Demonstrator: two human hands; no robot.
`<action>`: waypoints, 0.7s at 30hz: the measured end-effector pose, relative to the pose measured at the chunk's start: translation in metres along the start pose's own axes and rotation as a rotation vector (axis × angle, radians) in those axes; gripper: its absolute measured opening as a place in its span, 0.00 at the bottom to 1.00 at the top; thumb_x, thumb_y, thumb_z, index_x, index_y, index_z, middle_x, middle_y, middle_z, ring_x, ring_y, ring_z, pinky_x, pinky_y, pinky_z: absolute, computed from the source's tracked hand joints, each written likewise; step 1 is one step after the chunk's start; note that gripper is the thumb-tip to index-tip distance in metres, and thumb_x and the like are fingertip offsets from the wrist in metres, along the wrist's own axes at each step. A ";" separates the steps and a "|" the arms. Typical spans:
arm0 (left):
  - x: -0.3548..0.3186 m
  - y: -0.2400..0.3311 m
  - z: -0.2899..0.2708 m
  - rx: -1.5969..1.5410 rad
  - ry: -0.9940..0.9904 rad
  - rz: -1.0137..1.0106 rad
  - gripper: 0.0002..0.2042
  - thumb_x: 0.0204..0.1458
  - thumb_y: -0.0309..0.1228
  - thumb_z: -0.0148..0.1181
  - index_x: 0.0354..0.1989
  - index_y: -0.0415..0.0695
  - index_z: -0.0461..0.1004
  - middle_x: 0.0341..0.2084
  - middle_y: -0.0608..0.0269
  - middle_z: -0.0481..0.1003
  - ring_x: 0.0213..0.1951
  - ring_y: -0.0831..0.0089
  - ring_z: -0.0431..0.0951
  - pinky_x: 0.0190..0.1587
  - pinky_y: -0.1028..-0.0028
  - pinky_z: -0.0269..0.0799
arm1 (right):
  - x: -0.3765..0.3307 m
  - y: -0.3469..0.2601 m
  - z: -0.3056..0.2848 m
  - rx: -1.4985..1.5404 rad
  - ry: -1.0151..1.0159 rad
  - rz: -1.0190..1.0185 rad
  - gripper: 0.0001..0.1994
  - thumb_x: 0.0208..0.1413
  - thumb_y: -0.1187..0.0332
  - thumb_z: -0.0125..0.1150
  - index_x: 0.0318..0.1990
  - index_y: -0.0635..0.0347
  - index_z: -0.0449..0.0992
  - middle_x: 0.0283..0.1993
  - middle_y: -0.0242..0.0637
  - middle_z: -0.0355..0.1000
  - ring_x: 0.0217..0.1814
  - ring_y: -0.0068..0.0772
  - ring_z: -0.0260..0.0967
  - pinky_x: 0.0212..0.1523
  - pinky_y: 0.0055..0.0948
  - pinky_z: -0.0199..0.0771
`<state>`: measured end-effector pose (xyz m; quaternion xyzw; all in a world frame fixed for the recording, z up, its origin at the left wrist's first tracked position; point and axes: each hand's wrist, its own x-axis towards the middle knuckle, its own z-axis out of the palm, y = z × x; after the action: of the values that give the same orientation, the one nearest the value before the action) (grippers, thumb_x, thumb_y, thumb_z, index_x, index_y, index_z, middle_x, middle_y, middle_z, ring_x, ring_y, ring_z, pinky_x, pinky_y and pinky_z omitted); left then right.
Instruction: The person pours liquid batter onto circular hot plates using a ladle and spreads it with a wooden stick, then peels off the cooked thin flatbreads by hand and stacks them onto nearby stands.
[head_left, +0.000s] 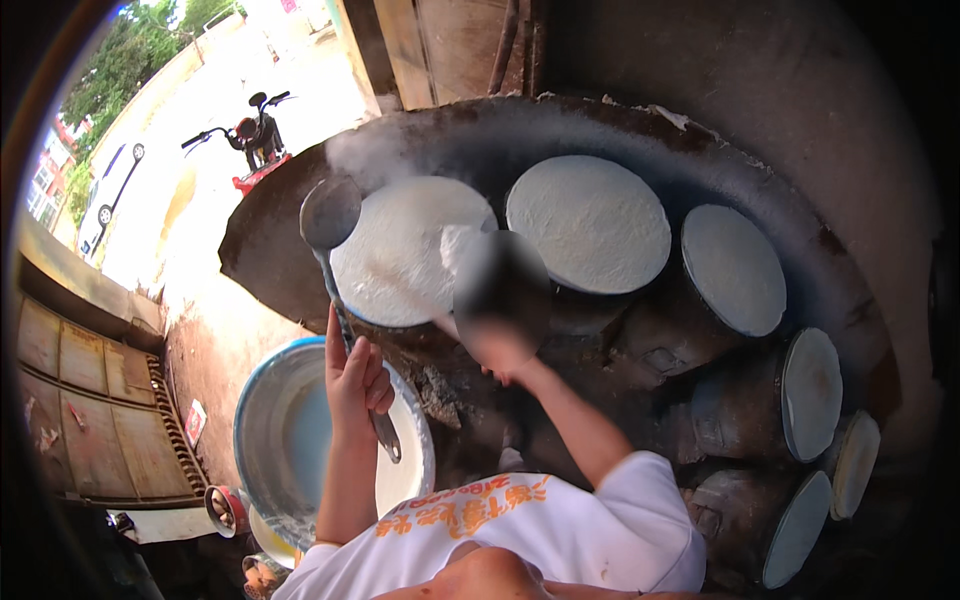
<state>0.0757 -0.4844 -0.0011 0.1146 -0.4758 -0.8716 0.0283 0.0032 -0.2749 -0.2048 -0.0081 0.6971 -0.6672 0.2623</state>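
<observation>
Now — left hand fingers around ladle handle | bowl over white round

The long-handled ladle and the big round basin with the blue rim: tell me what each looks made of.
Long-handled ladle, gripped in the left hand: apparently bare metal, dull grey, with a smooth bowl that faintly reflects light. Big round basin with the blue rim: probably enamelled metal, judging by its glossy white inside and thin blue edge, though plastic cannot be ruled out. It holds a pale liquid.

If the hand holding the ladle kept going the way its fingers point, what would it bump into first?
Probably the round white batter disc on the nearest pot. The left hand points up along the ladle toward it, though depth is unclear.
</observation>
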 end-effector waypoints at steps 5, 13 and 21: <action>0.031 -0.032 0.049 0.033 0.004 -0.075 0.27 0.61 0.27 0.45 0.67 0.63 0.49 0.13 0.74 0.52 0.08 0.86 0.50 0.08 0.84 0.47 | -0.012 -0.002 -0.097 0.173 0.172 -0.029 0.14 0.61 0.66 0.50 0.52 0.55 0.72 0.19 0.31 0.68 0.11 0.15 0.56 0.10 0.19 0.58; 0.052 -0.047 0.067 0.065 -0.086 -0.042 0.28 0.61 0.26 0.44 0.68 0.65 0.46 0.13 0.74 0.53 0.10 0.85 0.52 0.10 0.83 0.51 | -0.022 -0.021 -0.090 -0.110 0.072 0.036 0.14 0.57 0.68 0.56 0.51 0.56 0.74 0.20 0.31 0.71 0.17 0.20 0.66 0.21 0.25 0.67; 0.073 -0.057 0.089 0.126 -0.086 -0.102 0.30 0.60 0.27 0.45 0.68 0.68 0.45 0.14 0.73 0.52 0.10 0.84 0.51 0.10 0.82 0.49 | 0.031 -0.102 -0.088 -0.913 0.593 -0.446 0.16 0.62 0.59 0.41 0.48 0.53 0.73 0.27 0.51 0.73 0.31 0.55 0.73 0.33 0.51 0.71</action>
<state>-0.0118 -0.3920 -0.0149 0.1026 -0.5240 -0.8444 -0.0437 -0.0910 -0.2160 -0.1231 -0.0797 0.9390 -0.3122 -0.1206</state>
